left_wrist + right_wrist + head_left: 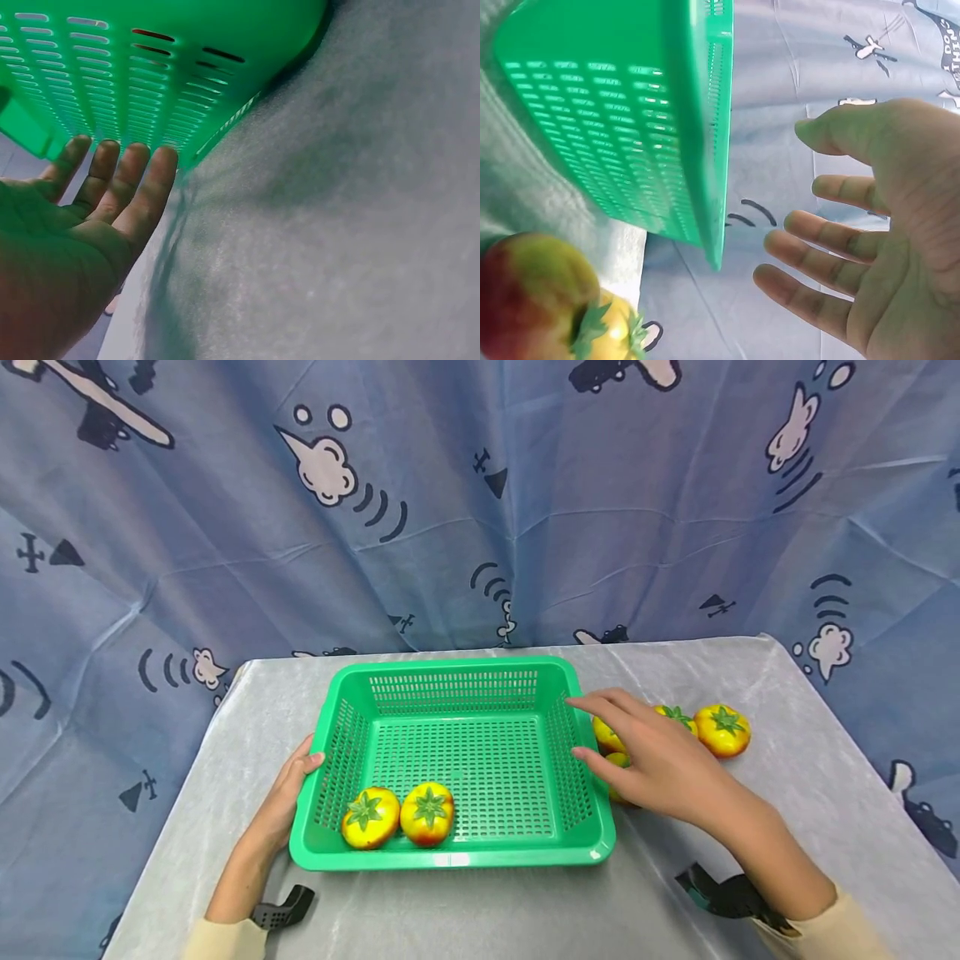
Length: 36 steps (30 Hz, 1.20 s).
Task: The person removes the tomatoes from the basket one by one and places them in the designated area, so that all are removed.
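A green plastic basket (480, 860) with slotted walls stands on the table. Two yellow-red tomatoes, one at the corner (371, 818) and one beside it (427, 814), lie inside along its near side. My left hand (288, 789) holds the basket's left side, thumb on the rim; in the left wrist view its fingers (135, 180) touch the slotted outer wall. Over the right rim hovers my right hand (652, 752), fingers spread and holding nothing. Beneath and beyond it, outside the basket, several more tomatoes (722, 731) sit on the table, some partly hidden by the hand.
A grey-white cloth covers the table (465, 914). Behind it hangs a blue patterned curtain (450, 527). Dark straps are on both wrists, the right one (727, 893) near the sleeve.
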Available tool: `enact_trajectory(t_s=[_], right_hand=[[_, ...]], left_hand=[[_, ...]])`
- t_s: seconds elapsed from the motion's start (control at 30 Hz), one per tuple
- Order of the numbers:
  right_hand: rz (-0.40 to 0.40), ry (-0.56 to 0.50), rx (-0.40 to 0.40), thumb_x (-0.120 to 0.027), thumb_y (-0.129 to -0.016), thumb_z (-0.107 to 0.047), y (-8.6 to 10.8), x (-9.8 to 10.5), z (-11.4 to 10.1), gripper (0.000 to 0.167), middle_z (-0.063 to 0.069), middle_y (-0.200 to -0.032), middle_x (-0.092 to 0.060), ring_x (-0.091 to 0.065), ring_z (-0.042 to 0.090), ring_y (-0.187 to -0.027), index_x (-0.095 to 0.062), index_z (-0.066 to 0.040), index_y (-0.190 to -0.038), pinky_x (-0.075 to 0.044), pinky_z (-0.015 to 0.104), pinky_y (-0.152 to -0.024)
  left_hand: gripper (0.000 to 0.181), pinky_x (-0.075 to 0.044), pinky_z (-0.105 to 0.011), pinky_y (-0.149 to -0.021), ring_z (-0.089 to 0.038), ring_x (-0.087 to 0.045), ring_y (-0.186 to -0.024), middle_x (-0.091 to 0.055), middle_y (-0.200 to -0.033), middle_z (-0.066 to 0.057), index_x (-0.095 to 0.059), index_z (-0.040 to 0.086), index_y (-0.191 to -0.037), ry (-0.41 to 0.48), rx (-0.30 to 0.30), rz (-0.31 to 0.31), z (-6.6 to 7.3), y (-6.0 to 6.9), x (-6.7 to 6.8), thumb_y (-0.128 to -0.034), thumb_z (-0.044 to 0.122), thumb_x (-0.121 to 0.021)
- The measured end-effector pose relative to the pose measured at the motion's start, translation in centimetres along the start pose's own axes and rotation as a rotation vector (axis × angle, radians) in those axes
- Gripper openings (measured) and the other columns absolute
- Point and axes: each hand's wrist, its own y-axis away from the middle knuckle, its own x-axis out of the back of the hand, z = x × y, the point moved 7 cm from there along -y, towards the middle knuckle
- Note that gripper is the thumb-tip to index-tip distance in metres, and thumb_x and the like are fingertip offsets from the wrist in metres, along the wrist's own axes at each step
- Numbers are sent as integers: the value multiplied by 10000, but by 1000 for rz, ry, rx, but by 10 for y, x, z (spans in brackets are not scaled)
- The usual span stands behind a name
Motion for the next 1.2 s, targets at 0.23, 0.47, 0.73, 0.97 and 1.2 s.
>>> enact_trajectory(t_s=[0.23, 0.47, 0.73, 0.97, 1.2], right_hand=[[-6, 4, 62, -741, -997, -306, -11, -2, -11, 530, 105, -1436, -627, -696, 289, -1173, -602, -125, -1476, -629, 528, -926], [-19, 24, 123, -746, -986, -322, -22, -7, -25, 500, 51, -1400, -643, -704, 253, -1173, -627, -171, -1448, -632, 489, -909], [-106, 13, 165, -747, -986, -344, -35, -17, -41, 504, 41, -1415, -635, -726, 224, -1098, -625, -194, -1452, -645, 456, -893], [-174, -10, 215, -736, -990, -367, -42, -23, -57, 505, 35, -1409, -631, -709, 178, -1110, -623, -199, -1453, -643, 401, -905], [-224, -5, 297, -733, -995, -342, -51, -30, -75, 487, 43, -1396, -642, -683, 187, -1169, -627, -197, -1448, -635, 399, -940]], left_hand=[[630, -635, -257, -899, -70, -691, -1098, -592, -1313, 41, -164, 25, -1679, 5, 11, 11, -1, 1, -1, -1099, 239, -282], [642, -608, -218, -932, -49, -668, -1135, -479, -1478, -224, -173, 35, -1680, -11, 0, 26, -2, 1, -2, -1090, 264, -286], [656, -602, -210, -936, -49, -663, -1132, -569, -1347, 75, -170, 33, -1674, -3, 1, 24, -4, 1, -2, -1080, 281, -298], [664, -605, -221, -936, -63, -667, -1133, -566, -1349, 64, -164, 46, -1679, 5, 12, 14, -4, 0, -3, -1081, 299, -301], [659, -602, -218, -934, -63, -666, -1129, -587, -1327, 84, -175, 37, -1672, 3, 8, 16, -3, 1, -2, -1079, 297, -298]])
